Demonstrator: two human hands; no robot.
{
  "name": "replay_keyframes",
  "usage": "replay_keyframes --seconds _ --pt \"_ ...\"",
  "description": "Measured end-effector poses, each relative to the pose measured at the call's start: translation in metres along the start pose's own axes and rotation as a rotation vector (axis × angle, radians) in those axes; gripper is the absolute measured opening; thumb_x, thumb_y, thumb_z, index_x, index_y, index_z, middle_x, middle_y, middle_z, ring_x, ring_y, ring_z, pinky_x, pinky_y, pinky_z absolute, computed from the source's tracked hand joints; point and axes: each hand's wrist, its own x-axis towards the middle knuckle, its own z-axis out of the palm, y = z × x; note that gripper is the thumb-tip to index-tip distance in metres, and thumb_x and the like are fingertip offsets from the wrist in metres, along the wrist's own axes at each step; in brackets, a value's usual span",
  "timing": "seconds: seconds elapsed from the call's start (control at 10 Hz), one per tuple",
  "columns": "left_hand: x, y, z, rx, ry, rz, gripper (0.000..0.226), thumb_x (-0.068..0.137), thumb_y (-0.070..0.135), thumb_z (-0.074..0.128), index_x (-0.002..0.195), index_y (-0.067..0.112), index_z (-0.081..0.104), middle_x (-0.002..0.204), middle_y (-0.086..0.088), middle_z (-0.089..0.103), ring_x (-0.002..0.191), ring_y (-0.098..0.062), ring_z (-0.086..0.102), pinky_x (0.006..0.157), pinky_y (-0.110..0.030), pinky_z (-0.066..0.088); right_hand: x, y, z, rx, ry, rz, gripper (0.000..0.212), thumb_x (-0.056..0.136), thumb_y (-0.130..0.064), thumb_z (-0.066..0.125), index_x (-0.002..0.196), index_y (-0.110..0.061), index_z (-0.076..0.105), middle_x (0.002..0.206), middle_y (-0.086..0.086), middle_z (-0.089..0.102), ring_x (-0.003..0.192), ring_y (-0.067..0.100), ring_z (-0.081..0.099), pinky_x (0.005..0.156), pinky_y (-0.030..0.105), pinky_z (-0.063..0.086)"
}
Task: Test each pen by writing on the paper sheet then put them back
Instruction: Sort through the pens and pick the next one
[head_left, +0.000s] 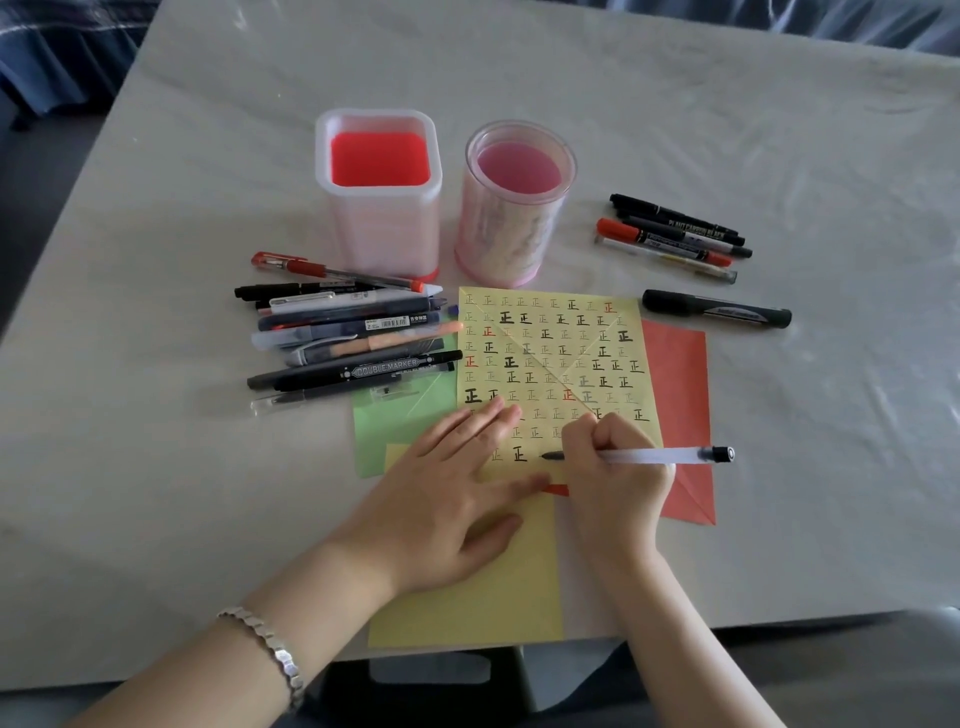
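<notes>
while the left hand (457, 499) lies flat with straight fingers on the yellow paper sheet (561, 358), pinning it to the worktop (779, 130), the right hand (615, 467) curls its fingers round a clear pen (649, 456). the pen's dark tip is at the bottom row of written marks; whether it touches the paper cannot be told. small black and red test marks nearly fill the sheet. a pile of pens (353, 332) lies just left of it, with a smaller group of pens (675, 236) and a thick black marker (717, 310) to its right. a square pot (379, 208) and a round pot (514, 218) stand behind, with no pens showing inside. this looks like the writing step for this pen. the next move likely calls for a short mark in the free space, then putting the pen back.
</notes>
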Motion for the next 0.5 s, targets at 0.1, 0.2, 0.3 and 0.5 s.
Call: replay_keyframes --seconds 0.1,0.2,0.3,0.5 --pt "0.000 0.000 0.000 0.000 0.001 0.004 0.037 0.092 0.041 0.040 0.125 0.036 0.057 0.148 -0.016 0.032 0.140 -0.029 0.024 0.110 -0.044 0.020 0.001 0.001 -0.001 -0.003 0.017 0.026 0.047 0.076 -0.005 0.054 0.046 -0.023 0.021 0.038 -0.005 0.030 0.037 0.005 0.025 0.039 0.011 0.019" --pt "-0.001 0.000 0.000 0.003 0.011 0.009 0.036 0.092 0.041 0.041 0.124 0.036 0.057 0.148 -0.016 0.033 0.140 -0.029 0.024 0.111 -0.043 0.019 0.003 0.001 -0.009 0.058 0.010 0.133 0.049 0.084 -0.003 0.060 0.047 -0.014 0.030 0.038 -0.007 0.030 0.039 0.005 0.029 0.041 0.011 0.024" --pt "0.000 0.000 0.000 0.008 0.000 0.005 0.035 0.091 0.040 0.041 0.123 0.039 0.056 0.149 -0.016 0.030 0.140 -0.029 0.022 0.111 -0.042 0.017 0.004 -0.007 -0.027 0.081 -0.184 0.167 0.025 0.085 -0.015 0.064 0.061 -0.017 0.055 0.051 -0.008 0.060 0.047 0.003 0.054 0.049 0.013 0.042" --pt "0.000 0.000 -0.003 0.008 -0.011 0.032 0.032 0.091 0.037 0.040 0.117 0.035 0.057 0.148 -0.021 0.029 0.140 -0.033 0.021 0.114 -0.040 0.013 -0.003 -0.023 -0.043 -0.121 -0.498 0.121 0.023 0.082 -0.005 0.060 0.071 -0.023 0.064 0.068 -0.011 0.068 0.060 0.000 0.062 0.050 0.015 0.046"
